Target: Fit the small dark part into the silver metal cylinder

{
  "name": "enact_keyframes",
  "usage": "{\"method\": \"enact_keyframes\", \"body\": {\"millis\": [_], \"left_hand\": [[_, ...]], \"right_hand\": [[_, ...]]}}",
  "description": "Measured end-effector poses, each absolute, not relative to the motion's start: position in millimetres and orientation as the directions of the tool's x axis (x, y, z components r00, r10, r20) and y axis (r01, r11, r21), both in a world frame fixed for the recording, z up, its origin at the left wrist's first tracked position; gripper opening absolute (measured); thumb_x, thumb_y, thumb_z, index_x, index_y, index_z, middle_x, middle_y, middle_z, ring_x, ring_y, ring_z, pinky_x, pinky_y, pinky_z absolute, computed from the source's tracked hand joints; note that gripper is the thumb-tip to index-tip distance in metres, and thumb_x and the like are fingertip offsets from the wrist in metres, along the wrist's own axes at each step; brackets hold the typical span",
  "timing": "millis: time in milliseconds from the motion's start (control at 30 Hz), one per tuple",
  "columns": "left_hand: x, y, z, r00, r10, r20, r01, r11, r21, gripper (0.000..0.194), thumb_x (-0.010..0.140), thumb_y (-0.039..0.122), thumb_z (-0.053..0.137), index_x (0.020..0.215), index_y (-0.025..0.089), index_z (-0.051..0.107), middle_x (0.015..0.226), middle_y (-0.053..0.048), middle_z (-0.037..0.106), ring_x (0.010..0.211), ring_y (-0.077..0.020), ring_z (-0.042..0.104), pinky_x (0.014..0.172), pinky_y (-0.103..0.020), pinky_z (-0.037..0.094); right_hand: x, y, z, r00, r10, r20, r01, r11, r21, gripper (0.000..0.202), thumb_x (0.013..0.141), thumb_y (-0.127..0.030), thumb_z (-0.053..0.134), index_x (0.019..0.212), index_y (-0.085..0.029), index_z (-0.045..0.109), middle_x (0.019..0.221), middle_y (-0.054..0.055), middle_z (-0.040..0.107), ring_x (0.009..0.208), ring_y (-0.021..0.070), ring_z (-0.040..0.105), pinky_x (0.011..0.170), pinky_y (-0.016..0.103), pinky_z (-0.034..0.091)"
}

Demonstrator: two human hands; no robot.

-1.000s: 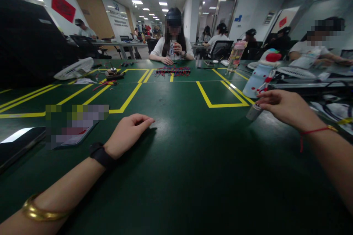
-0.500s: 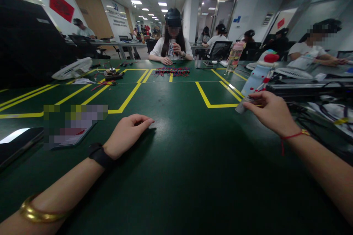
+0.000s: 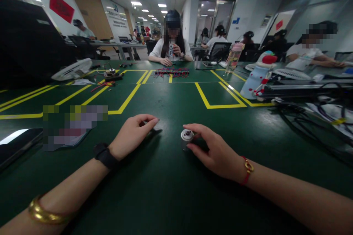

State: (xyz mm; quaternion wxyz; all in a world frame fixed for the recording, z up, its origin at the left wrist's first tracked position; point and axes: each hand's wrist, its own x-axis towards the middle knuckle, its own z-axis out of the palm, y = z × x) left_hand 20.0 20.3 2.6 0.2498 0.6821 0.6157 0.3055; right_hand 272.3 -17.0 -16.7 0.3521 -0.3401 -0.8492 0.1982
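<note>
Close to the middle of the green table, my right hand [image 3: 213, 150] has its thumb and fingers around a small cylindrical motor [image 3: 187, 136]. The motor stands upright, its pale round end face up, with a dark centre and small holes; whether its base touches the table I cannot tell. To its left, my left hand [image 3: 134, 132] is closed in a pinch, thumb against forefinger, low over the table [image 3: 165, 187]. A faint grey patch shows beneath those fingertips, and what they hold, if anything, is hidden.
A phone [image 3: 20, 147] and a blurred-out flat item [image 3: 74, 128] lie at left. Several red and blue wires [image 3: 171, 72] lie ahead, before a seated person [image 3: 171, 44]. At right stand a blue bottle [image 3: 253, 79] and a pink-capped bottle [image 3: 235, 58], near black cables [image 3: 300, 128].
My right hand has come from the right, beside the blue bottle, to the middle of the table, bringing the motor and turning it upright. My left hand has shifted slightly right, still pinched.
</note>
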Motion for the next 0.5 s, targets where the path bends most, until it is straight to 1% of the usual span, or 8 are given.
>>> {"method": "enact_keyframes", "body": {"millis": [100,133,200,267,367,433,500], "left_hand": [[44,8,11,0.210,0.956,0.206,0.614,-0.293,0.733,0.035,0.085,0.048,0.051,0.108,0.027,0.068,0.107,-0.003,0.067,0.091,-0.0206,0.061,0.076,-0.031,0.046],[54,3,14,0.273,0.934,0.229,0.581,-0.350,0.734,0.033,0.085,0.047,0.052,0.107,0.028,0.069,0.109,-0.003,0.065,0.093,-0.0205,0.060,0.077,-0.031,0.046],[70,-5,18,0.354,0.904,0.238,0.539,-0.406,0.738,0.027,0.084,0.043,0.055,0.101,0.029,0.072,0.109,-0.003,0.064,0.096,-0.0204,0.059,0.079,-0.031,0.046],[79,-9,21,0.355,0.906,0.231,0.529,-0.398,0.749,0.023,0.084,0.041,0.057,0.093,0.028,0.074,0.105,-0.004,0.063,0.092,-0.0197,0.059,0.077,-0.031,0.046],[78,-9,20,0.266,0.932,0.245,0.493,-0.350,0.797,0.024,0.082,0.042,0.059,0.090,0.025,0.074,0.098,-0.004,0.064,0.086,-0.0190,0.060,0.074,-0.031,0.046],[72,-6,18,0.213,0.944,0.253,0.487,-0.327,0.810,0.025,0.080,0.043,0.062,0.092,0.025,0.074,0.096,-0.004,0.064,0.087,-0.0196,0.060,0.077,-0.032,0.046],[67,-3,12,0.213,0.949,0.232,0.535,-0.312,0.785,0.023,0.078,0.043,0.065,0.090,0.027,0.076,0.095,-0.003,0.065,0.089,-0.0205,0.060,0.081,-0.034,0.045]], "right_hand": [[274,-14,-21,-0.469,0.774,0.425,0.420,0.619,-0.664,0.064,0.082,-0.030,0.060,0.137,-0.023,0.028,0.127,0.011,0.054,0.108,0.0170,0.059,0.094,0.039,0.049],[274,-13,-21,-0.466,0.783,0.411,0.417,0.604,-0.679,0.065,0.081,-0.030,0.061,0.136,-0.023,0.027,0.123,0.010,0.056,0.106,0.0169,0.060,0.093,0.038,0.050],[274,-13,-23,-0.467,0.794,0.389,0.426,0.588,-0.688,0.060,0.082,-0.031,0.060,0.133,-0.023,0.028,0.117,0.008,0.060,0.104,0.0167,0.061,0.092,0.038,0.050],[273,-13,-23,-0.466,0.800,0.379,0.435,0.580,-0.688,0.058,0.082,-0.031,0.060,0.131,-0.022,0.030,0.115,0.008,0.061,0.103,0.0167,0.061,0.091,0.037,0.049],[272,-13,-22,-0.441,0.811,0.384,0.443,0.569,-0.692,0.056,0.081,-0.030,0.061,0.129,-0.021,0.033,0.113,0.008,0.062,0.102,0.0159,0.061,0.091,0.036,0.050],[272,-13,-20,-0.394,0.829,0.397,0.454,0.552,-0.699,0.053,0.081,-0.028,0.060,0.127,-0.021,0.036,0.111,0.008,0.061,0.098,0.0149,0.061,0.088,0.034,0.051],[272,-12,-19,-0.348,0.843,0.411,0.459,0.535,-0.710,0.051,0.080,-0.027,0.060,0.126,-0.020,0.039,0.110,0.008,0.061,0.094,0.0142,0.061,0.085,0.033,0.052]]}}
